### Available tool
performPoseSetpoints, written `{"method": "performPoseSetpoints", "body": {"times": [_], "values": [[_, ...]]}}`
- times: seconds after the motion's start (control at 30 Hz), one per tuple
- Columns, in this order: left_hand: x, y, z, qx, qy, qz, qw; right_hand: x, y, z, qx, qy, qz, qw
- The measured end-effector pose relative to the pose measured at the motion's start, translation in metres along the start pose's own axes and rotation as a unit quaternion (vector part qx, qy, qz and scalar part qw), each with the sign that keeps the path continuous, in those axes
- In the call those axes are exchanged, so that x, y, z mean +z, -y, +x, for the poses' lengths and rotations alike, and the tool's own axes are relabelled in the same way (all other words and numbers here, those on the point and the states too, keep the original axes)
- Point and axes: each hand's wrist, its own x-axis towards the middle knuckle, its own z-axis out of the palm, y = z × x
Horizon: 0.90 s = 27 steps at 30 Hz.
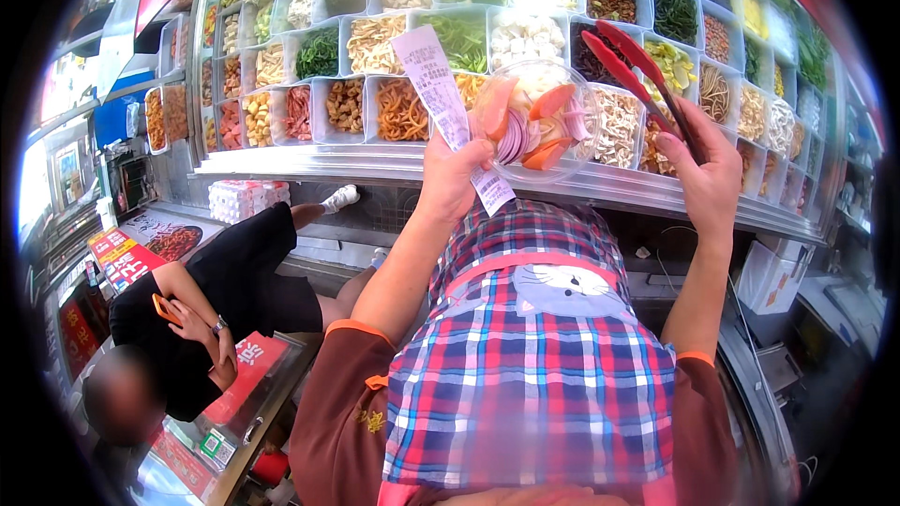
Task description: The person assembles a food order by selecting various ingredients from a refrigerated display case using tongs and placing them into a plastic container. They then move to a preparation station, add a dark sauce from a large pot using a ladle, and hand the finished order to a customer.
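My left hand (456,173) is closed on the rim of a clear round plastic bowl (574,161), with a long printed receipt (433,75) pinched under the thumb. Sliced carrot (547,154), red onion rings (514,139) and pale shreds lie in the bowl. My right hand (698,164) grips a pair of tongs (642,75) with red tips and dark handles; the tips point up and left, stand apart and have nothing between them. Both hands are over the front edge of a display counter filled with square bins of cut food.
Rows of bins hold greens (319,52), mushrooms, tofu pieces (343,105) and noodles. A metal ledge (375,161) runs along the counter's front. To the left, a person in black (216,281) leans with an orange phone (167,309). A white cable (750,347) hangs at the right.
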Motion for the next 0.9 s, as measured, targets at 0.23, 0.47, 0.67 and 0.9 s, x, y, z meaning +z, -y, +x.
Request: {"method": "performPoseSetpoints", "body": {"times": [0.23, 0.47, 0.67, 0.9], "values": [[-0.019, -0.008, 0.018, 0.008, 0.004, -0.040, 0.999, -0.037, -0.024, -0.022, 0.049, -0.092, -0.067, 0.992], [-0.052, -0.007, 0.023, 0.085, -0.060, -0.041, 0.994, -0.117, -0.064, -0.015, 0.078, -0.158, -0.294, 0.939], [-0.068, -0.001, 0.004, 0.110, -0.150, -0.100, 0.977, -0.165, -0.083, 0.005, 0.149, -0.083, -0.404, 0.899], [-0.067, 0.020, 0.000, 0.083, -0.140, -0.128, 0.978, -0.117, -0.166, 0.048, 0.090, 0.216, -0.539, 0.809]]}}
